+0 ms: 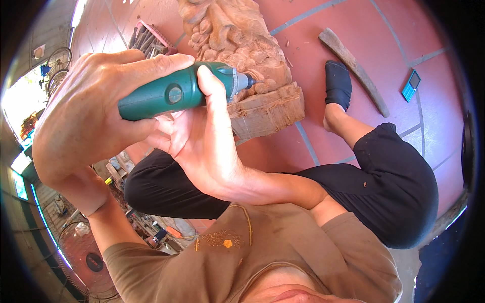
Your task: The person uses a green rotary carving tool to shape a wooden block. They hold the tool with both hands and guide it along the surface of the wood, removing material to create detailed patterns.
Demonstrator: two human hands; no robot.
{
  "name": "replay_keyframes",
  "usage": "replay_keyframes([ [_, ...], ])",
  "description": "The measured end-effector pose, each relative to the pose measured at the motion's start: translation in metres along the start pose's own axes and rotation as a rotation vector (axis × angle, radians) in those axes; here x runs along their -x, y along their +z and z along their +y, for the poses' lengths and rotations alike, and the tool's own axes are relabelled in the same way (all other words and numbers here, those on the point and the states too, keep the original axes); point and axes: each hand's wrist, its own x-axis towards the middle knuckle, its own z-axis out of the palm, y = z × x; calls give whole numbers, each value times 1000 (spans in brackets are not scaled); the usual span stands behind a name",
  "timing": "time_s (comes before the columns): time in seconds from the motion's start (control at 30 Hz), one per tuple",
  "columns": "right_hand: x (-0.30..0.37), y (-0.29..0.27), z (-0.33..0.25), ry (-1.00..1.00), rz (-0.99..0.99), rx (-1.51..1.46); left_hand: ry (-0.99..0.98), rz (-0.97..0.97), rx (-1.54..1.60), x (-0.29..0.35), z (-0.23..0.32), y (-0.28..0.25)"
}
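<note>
A green rotary tool (151, 98) with a grey collar lies across both hands in front of me, its thin bit pointing right. My left hand (88, 108) wraps round the tool's rear end from the left, the thumb stretched along its top. From below, my right hand (212, 144) grips the body near the collar, thumb up against its side; some of its fingers are hidden behind the tool. Just beyond the bit is a carved block of brown wood (265, 108) with rounded, clustered shapes. Whether the bit touches the wood I cannot tell.
A pink basket (155, 34) of chisel-like tools stands left of the carving. On the red tiled floor (308, 65) at right lie a long wooden stick (353, 70) and a blue keypad phone (411, 86), near my socked foot (337, 83). A fan (86, 260) is at lower left.
</note>
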Motion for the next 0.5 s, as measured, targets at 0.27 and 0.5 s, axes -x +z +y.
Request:
replay_keyframes([
  [0.27,2,6,1,17,-33,-54,-7,-40,-24,-2,7,-10],
  [0.5,-5,-2,-4,-38,-19,-112,17,-23,-47,-13,4,-5],
])
